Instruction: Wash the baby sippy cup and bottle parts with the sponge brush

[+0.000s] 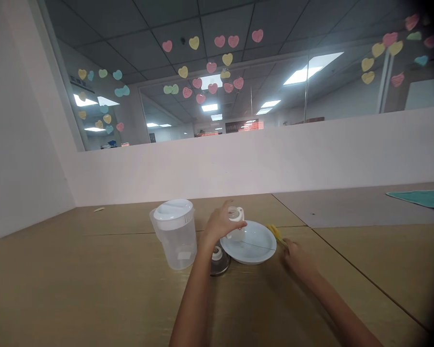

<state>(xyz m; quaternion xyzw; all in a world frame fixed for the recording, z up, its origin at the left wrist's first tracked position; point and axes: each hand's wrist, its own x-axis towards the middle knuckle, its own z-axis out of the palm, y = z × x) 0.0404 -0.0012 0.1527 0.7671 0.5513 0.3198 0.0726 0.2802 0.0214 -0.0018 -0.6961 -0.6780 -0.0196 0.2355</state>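
Observation:
My left hand (220,224) is closed around a small clear bottle or jar (236,235) with a white rim and what looks like a white handle. It is held up over the left side of a shallow pale basin (256,243). To the right of the basin, my right hand (299,258) grips a thin stick-like handle with a yellow head, seemingly a brush (276,233), its tip near the basin's rim. Partly hidden by my left forearm, a round dark metal lid-like piece (221,265) with a white knob or ring lies beside the basin.
A clear plastic pitcher (180,243) with a white lid stands left of my left arm. A teal cloth (425,197) lies at the far right. The wooden tabletop (94,284) meets a white wall (210,168) below a window with heart-shaped notes.

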